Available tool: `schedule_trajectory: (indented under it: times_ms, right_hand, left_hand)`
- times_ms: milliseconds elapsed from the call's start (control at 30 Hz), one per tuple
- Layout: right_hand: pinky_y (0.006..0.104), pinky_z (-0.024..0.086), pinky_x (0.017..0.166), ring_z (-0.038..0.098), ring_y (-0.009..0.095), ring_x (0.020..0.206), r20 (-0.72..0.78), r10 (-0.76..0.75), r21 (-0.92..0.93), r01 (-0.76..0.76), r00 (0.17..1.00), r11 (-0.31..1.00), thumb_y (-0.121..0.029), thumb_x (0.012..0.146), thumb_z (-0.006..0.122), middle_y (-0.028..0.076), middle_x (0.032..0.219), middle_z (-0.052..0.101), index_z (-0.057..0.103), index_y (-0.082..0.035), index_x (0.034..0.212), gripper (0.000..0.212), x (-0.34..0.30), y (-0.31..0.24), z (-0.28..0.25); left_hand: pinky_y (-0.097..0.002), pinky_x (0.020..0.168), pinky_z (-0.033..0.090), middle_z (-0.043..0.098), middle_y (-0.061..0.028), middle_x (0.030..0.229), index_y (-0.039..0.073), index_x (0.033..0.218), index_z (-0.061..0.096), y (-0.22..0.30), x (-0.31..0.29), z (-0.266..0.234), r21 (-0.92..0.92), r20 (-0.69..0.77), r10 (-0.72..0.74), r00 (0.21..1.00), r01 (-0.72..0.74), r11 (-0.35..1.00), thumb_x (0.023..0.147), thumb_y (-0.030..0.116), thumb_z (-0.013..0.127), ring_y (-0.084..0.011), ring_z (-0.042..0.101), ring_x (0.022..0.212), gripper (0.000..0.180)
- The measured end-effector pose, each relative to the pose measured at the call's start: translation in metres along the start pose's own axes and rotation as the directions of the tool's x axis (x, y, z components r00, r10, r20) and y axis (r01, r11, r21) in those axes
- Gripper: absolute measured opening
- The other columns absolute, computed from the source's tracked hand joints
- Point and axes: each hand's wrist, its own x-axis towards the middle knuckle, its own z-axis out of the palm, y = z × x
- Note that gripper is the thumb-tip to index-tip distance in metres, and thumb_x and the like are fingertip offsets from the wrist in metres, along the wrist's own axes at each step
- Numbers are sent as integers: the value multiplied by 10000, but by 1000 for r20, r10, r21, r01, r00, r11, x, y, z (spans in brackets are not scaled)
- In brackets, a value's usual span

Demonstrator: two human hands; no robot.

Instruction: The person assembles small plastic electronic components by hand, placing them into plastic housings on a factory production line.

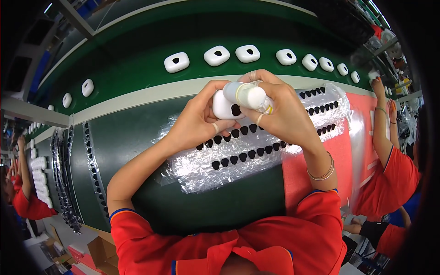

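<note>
Red sleeves (220,243) fill the six o'clock edge of the head view, both forearms rising toward the centre. At centre, the left hand (197,121) is closed around a white rounded casing (223,107), fingers curled under it. Touching it at three o'clock, the right hand (282,112) grips a small white bottle (247,94) lying across the casing's top. Below them, a clear film sheet (215,167) with rows of black pads covers the bench (133,133). More white casings (216,55) run along the green belt at twelve o'clock.
</note>
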Motion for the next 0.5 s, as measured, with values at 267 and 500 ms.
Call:
schedule_trajectory:
  times_ms: [267,500]
  right_hand:
    - [294,452,744,566,191,873,-42,-31,17,32,999,999,-15,673,669,81,994,544,542,21,981,334,-1,1,10]
    - [261,443,775,556,160,891,-203,-241,189,280,949,941,-74,737,640,93,1040,538,473,-31,1105,406,-5,-12,2]
  left_hand:
    - [-218,478,478,564,-72,840,70,1159,358,2,-1,0,-71,-35,-61,998,58,996,753,-22,620,-120,591,627,491]
    - [-203,428,433,550,-43,761,66,1117,405,6,0,-8,-28,-107,37,994,-40,999,764,-2,619,-83,529,525,418]
